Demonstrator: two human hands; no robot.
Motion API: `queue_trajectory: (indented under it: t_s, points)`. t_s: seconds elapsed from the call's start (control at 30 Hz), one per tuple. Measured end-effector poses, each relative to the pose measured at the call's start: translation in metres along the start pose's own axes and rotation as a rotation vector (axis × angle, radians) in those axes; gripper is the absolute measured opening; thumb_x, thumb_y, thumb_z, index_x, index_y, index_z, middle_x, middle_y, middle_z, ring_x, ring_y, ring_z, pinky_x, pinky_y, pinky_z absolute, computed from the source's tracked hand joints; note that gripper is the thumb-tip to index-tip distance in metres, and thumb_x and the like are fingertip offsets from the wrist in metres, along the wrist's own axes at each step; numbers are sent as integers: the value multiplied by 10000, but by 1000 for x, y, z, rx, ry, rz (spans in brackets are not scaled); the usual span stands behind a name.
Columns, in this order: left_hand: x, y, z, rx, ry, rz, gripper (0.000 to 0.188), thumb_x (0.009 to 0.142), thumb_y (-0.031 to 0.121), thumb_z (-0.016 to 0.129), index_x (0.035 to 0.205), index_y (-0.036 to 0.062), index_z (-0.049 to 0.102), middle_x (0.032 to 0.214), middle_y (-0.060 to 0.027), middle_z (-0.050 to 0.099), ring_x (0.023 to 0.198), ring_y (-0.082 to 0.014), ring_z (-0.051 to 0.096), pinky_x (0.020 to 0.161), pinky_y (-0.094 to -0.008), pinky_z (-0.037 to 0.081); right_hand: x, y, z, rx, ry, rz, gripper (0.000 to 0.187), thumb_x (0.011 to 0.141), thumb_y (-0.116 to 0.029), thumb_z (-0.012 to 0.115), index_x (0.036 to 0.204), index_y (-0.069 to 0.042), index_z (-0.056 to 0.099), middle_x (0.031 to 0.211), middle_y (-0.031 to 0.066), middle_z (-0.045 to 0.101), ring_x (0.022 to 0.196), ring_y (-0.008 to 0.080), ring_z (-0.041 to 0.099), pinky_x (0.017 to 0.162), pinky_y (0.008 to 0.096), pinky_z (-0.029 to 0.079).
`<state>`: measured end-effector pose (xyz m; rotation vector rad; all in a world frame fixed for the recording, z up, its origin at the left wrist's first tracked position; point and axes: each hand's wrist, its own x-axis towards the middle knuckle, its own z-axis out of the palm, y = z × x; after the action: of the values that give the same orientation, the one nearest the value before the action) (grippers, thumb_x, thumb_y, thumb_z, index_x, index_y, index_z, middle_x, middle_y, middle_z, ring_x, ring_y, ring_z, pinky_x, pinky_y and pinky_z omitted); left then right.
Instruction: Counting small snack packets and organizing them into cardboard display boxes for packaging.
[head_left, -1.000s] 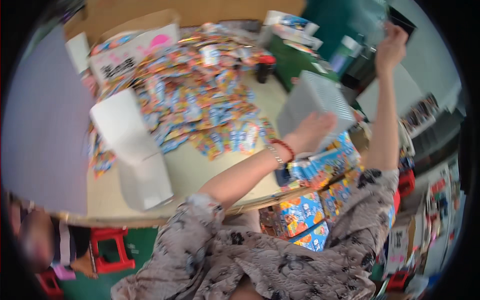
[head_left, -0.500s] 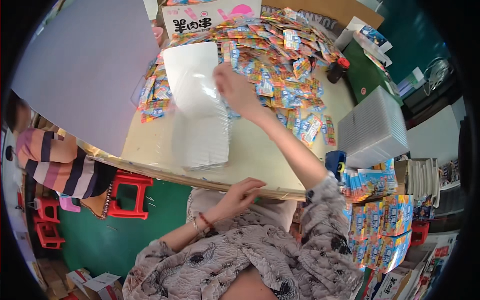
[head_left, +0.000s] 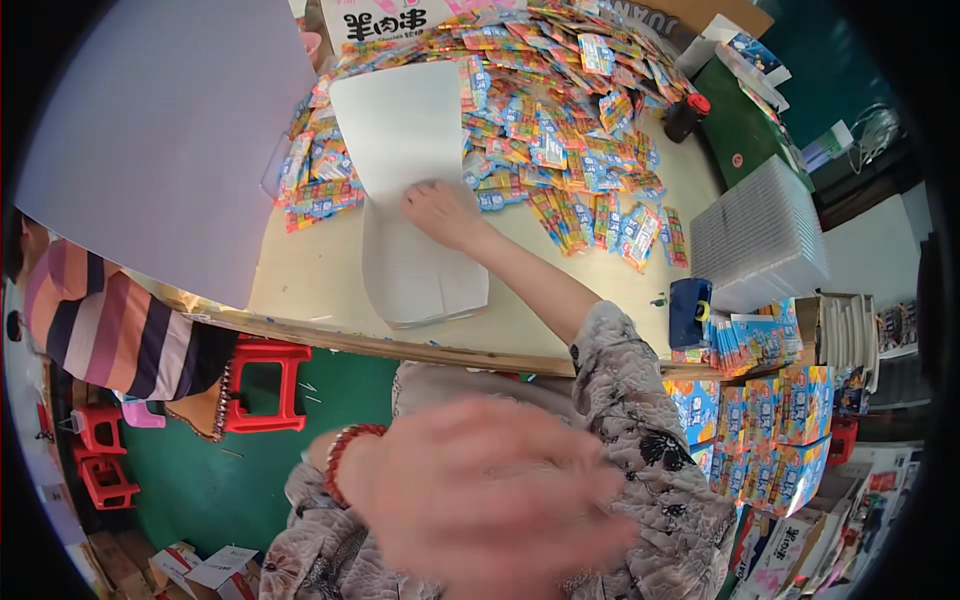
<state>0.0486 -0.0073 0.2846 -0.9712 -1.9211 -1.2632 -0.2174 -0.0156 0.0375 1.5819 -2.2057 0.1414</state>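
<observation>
A long white stack (head_left: 425,275), which looks like thin sheets or film, lies on the table in front of me. Its upper part (head_left: 400,115) bends up and reaches over a heap of small colourful packets (head_left: 545,140). My right hand (head_left: 440,213) rests on the stack near the bend, fingers curled in against the white surface. Whether they pinch a sheet is hidden. Close to the camera, my left hand (head_left: 490,490) is raised in front of my body, off the table. Motion smears its fingers, and no object shows in it.
A large pale panel (head_left: 160,130) stands at the left. On the right are a red-capped dark bottle (head_left: 687,117), a ribbed clear-plastic stack (head_left: 755,235) and a dark blue tape dispenser (head_left: 688,312). Printed boxes (head_left: 765,430) sit below the table's right side. Another person's striped sleeve (head_left: 120,320) shows at left.
My right hand has come down from the stack's upper right edge to its middle. My left hand has risen from the table's front edge toward the camera. The stack's glossy shine is gone.
</observation>
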Motion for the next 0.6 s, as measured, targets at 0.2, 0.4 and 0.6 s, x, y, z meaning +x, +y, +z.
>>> queue_trajectory:
  t_s: [0.2,0.4,0.6]
  points:
    - [62,20,18,-257,233,95,74,695,148,744,715,126,676,716,21,628,608,-150,602,533,-249,504,-45,43,-88,268,401,318,113,845,-68,550,946,-33,586,868,110,603,889,290,591,761,401,447]
    - [81,-65,102,-580,-189,-43,295,808,97,608,1100,53,620,1106,-118,622,955,-254,591,815,-353,477,-190,172,-50,199,680,1159,285,929,-242,543,1082,-5,584,993,178,624,913,312,605,817,395,466]
    - [-14,-370,204,-214,681,-1013,454,877,158,590,1223,-86,427,1232,-207,467,1116,-298,489,952,-387,397,-224,219,-18,713,441,1318,442,934,-395,538,1145,-8,517,948,142,649,760,190,662,677,313,514]
